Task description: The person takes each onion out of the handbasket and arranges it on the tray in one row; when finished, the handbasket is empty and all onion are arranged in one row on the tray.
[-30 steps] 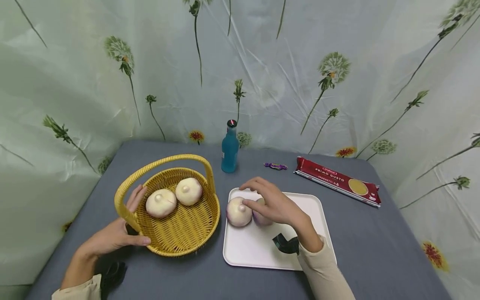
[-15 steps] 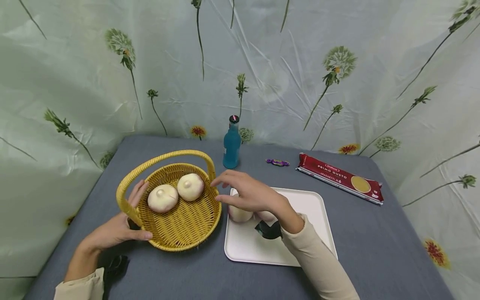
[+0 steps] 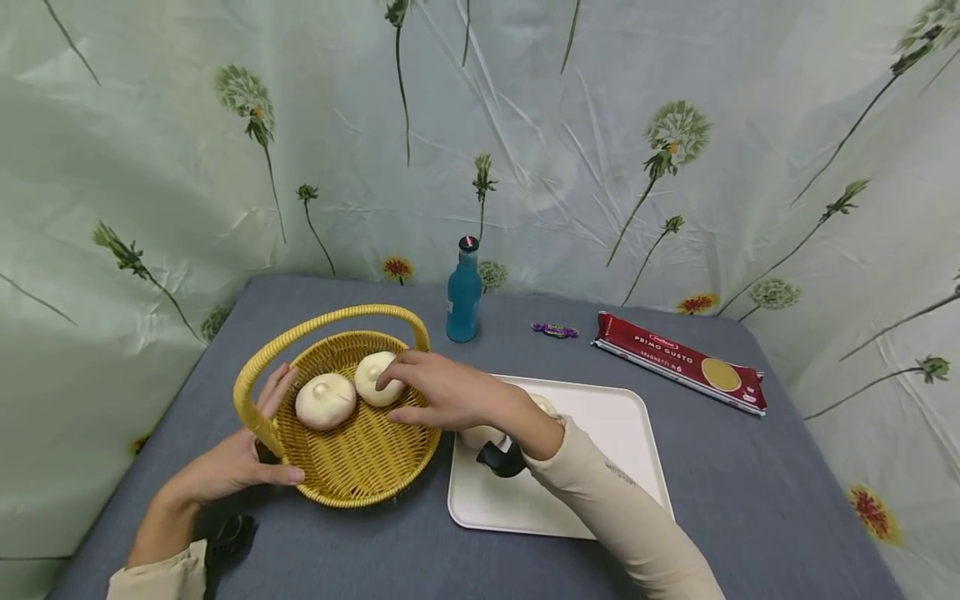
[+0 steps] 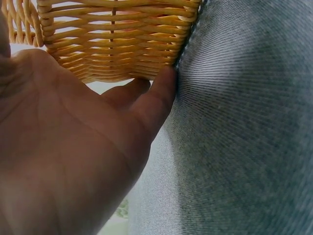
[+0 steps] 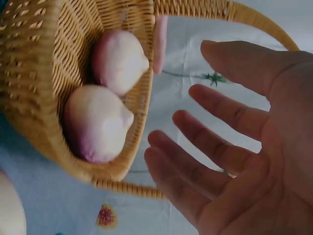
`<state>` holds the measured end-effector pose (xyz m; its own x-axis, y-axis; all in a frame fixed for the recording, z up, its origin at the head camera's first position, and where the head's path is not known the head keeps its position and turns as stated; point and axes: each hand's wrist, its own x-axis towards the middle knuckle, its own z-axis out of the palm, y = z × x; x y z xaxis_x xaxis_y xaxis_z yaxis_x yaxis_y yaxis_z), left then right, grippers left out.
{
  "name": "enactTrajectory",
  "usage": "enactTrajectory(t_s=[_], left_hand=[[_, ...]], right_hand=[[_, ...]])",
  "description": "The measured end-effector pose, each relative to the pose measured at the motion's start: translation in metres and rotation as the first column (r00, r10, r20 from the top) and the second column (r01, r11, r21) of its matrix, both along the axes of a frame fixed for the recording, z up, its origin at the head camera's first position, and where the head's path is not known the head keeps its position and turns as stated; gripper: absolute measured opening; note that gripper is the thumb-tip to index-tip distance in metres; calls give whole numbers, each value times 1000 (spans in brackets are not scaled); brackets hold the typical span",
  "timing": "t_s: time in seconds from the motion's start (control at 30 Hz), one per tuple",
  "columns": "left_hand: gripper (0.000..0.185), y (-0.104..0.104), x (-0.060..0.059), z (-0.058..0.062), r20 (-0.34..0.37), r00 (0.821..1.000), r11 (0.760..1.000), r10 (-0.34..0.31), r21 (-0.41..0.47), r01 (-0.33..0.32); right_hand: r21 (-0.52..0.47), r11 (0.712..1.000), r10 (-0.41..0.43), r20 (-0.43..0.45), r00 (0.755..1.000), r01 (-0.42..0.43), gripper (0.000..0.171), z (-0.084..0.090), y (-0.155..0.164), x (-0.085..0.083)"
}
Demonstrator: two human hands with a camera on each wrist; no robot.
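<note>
A yellow wicker basket with a tall handle stands at left. Inside lie two white-and-purple onions, seen closer in the right wrist view, where one onion shows a pale tip. My left hand rests against the basket's left side with fingers spread; the left wrist view shows its fingers touching the woven wall low down. Above the basket's right rim hovers my right hand, fingers apart and nothing in them. Beneath my right wrist, a white tray bears two more onions, partly hidden by the arm.
Behind the basket and tray stands a blue bottle. A purple-wrapped candy lies right of it, then a red spaghetti packet. A flowered curtain hangs behind the grey-covered table.
My right hand has moved left from over the onions on the tray to above the basket's right side, still holding nothing. My left hand has stayed at the basket.
</note>
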<state>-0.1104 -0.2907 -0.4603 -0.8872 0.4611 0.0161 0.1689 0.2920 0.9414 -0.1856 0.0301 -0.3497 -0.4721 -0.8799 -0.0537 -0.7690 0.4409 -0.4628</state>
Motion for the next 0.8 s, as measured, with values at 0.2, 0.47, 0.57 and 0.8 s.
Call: enactTrajectory(t_s=[0.2, 0.47, 0.57, 0.8], left_hand=[[125, 1, 0, 0, -24, 1000, 1000, -7, 0, 7], [124, -1, -1, -2, 4, 1000, 1000, -10, 17, 10], [124, -2, -1, -2, 0, 1000, 1000, -14, 19, 14], [123, -1, 1, -2, -8, 1000, 1000, -11, 15, 11]], right_hand=[[39, 999, 14, -40, 999, -13, 40, -2, -17, 1], [80, 997, 9, -66, 998, -4, 40, -11, -36, -9], [85, 996, -16, -41, 999, 19, 41, -18, -42, -13], [61, 996, -70, -39, 997, 72, 40, -33, -51, -21]])
